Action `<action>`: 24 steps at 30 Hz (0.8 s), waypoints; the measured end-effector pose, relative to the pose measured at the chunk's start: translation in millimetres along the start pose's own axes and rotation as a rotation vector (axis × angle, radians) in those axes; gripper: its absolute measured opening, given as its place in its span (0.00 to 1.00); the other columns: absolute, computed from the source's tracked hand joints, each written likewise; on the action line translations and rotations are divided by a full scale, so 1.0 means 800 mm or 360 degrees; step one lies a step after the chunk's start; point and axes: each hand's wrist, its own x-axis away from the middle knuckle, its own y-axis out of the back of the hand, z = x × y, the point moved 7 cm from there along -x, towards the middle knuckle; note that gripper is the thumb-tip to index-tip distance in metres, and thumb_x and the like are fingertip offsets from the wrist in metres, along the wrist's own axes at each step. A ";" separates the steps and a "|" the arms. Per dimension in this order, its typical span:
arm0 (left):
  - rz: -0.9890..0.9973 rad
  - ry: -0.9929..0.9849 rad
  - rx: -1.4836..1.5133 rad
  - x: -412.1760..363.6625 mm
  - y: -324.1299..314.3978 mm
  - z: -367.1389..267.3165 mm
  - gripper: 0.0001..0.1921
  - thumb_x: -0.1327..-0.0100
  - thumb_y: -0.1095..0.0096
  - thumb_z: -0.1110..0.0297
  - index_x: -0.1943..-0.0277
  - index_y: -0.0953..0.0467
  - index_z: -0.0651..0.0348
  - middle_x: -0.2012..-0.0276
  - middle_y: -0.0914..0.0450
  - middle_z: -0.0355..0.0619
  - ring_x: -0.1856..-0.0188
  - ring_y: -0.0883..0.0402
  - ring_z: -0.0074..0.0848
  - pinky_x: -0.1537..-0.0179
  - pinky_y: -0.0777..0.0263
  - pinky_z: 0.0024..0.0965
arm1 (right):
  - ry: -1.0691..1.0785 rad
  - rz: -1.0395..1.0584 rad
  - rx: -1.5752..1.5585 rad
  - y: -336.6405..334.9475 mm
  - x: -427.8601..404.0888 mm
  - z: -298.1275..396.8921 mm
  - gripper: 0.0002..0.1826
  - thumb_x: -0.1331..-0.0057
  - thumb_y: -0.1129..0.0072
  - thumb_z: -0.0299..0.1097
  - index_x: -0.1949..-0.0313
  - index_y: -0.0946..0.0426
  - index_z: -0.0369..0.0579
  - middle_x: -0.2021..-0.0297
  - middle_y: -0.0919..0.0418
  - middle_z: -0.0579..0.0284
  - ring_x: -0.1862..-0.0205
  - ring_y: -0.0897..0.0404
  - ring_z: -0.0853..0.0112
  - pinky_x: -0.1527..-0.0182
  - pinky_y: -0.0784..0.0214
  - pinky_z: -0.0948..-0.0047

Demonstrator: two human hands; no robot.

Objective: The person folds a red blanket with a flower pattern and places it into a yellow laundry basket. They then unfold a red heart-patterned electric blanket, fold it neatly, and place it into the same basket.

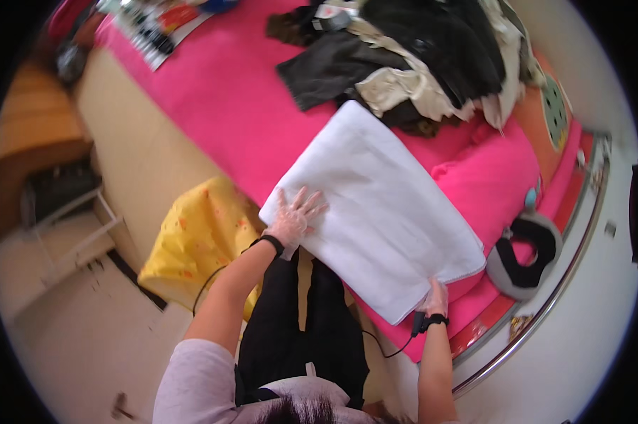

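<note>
A folded white cloth (pixel 372 212), perhaps a towel or blanket, lies on the pink bedsheet (pixel 213 95) in front of me. My left hand (pixel 293 214), in a clear plastic glove, rests flat with spread fingers on its near left part. At the right near edge, my right hand (pixel 434 299), gloved the same way, has its fingers at the cloth's edge, partly under it; the fingertips are hidden. Both wrists carry black bands with cables. The far corner of the cloth reaches close to a pile of dark and cream clothes (pixel 425 58).
A grey and black neck pillow (pixel 525 257) lies right of the cloth, beside a pink pillow (pixel 494 164). A metal rail (pixel 541 310) runs along the right. Yellow patterned fabric (pixel 202 233) stands at left, near a wooden desk (pixel 38 114). Small items lie at the bed's far left.
</note>
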 end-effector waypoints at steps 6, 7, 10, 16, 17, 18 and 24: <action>-0.0391 0.0515 0.0462 0.068 0.047 0.015 0.39 0.48 0.37 0.60 0.34 0.47 0.49 0.32 0.50 0.46 0.32 0.51 0.38 0.37 0.49 0.48 | -0.0023 0.0619 0.0108 0.023 -0.044 -0.055 0.25 0.38 0.46 0.40 0.47 0.35 0.35 0.50 0.28 0.52 0.49 0.28 0.61 0.46 0.35 0.64; -0.0835 0.0668 0.0853 0.103 0.039 0.037 0.37 0.50 0.36 0.64 0.37 0.42 0.56 0.39 0.39 0.52 0.38 0.40 0.42 0.40 0.44 0.45 | -0.0101 0.0637 0.0007 0.011 -0.040 -0.053 0.26 0.38 0.46 0.42 0.46 0.36 0.36 0.49 0.28 0.53 0.49 0.28 0.62 0.45 0.36 0.64; -0.1492 0.1303 0.1135 0.237 0.014 0.029 0.30 0.48 0.39 0.66 0.41 0.37 0.62 0.45 0.32 0.56 0.41 0.35 0.45 0.41 0.42 0.43 | -0.0196 0.0700 -0.0155 0.015 -0.028 -0.050 0.27 0.37 0.48 0.44 0.44 0.36 0.38 0.47 0.29 0.54 0.48 0.29 0.62 0.46 0.36 0.65; -0.1426 0.2673 0.1421 0.525 -0.276 -0.092 0.22 0.42 0.45 0.67 0.45 0.34 0.67 0.50 0.28 0.56 0.49 0.30 0.40 0.45 0.39 0.40 | 0.0201 0.0578 -0.0020 -0.014 0.070 0.024 0.20 0.37 0.51 0.39 0.52 0.30 0.36 0.55 0.26 0.54 0.54 0.27 0.64 0.52 0.35 0.65; -0.1659 0.2820 0.1781 0.579 -0.361 -0.126 0.20 0.42 0.44 0.67 0.48 0.33 0.66 0.55 0.27 0.53 0.55 0.28 0.37 0.51 0.35 0.39 | 0.0379 0.0682 0.0054 -0.024 0.089 0.040 0.22 0.39 0.47 0.40 0.52 0.31 0.35 0.55 0.27 0.54 0.54 0.28 0.65 0.50 0.37 0.65; -0.1945 0.2992 0.2070 0.647 -0.437 -0.162 0.19 0.43 0.44 0.67 0.50 0.32 0.65 0.60 0.26 0.50 0.62 0.27 0.33 0.58 0.32 0.38 | 0.0529 0.0804 0.0118 -0.041 0.111 0.050 0.25 0.42 0.43 0.41 0.51 0.31 0.33 0.55 0.27 0.55 0.53 0.28 0.65 0.48 0.38 0.66; -0.1626 0.3324 0.2916 0.648 -0.441 -0.221 0.22 0.44 0.43 0.61 0.50 0.34 0.65 0.69 0.25 0.48 0.69 0.25 0.31 0.70 0.29 0.37 | 0.1156 0.0709 0.0376 -0.064 0.248 0.214 0.18 0.41 0.49 0.36 0.57 0.29 0.31 0.60 0.25 0.54 0.58 0.27 0.66 0.53 0.36 0.66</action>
